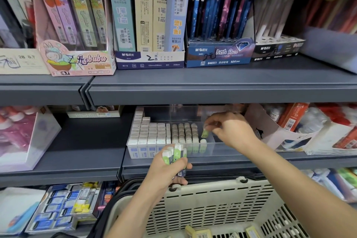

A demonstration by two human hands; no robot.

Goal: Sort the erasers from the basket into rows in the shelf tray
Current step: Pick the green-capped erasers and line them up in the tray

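- Right hand (231,131) is reaching into the clear shelf tray (222,148), fingers pinched narrow round one green-sleeved eraser (204,133), held tilted just above the tray floor.
- That eraser hangs beside the rightmost green row, over a single eraser (202,142) standing alone at the tray's front wall.
- Left hand (168,168) sits just in front of the tray's front edge, above the basket's back rim, fingers wrapped tight round a bundle of erasers (174,153), green-and-white sleeves poking up out of the fist.
- Inside the tray: the left side is packed with rows of white erasers (147,133), stacked higher toward the back left corner; rows of round-topped green ones (184,133) fill the middle; the right part of the tray is bare.
- The cream slotted basket (212,205) is below the shelf edge, with a few loose erasers (197,233) lying on its bottom near the picture's lower edge.
- The tray stands on the middle grey shelf (92,141), near its front edge.
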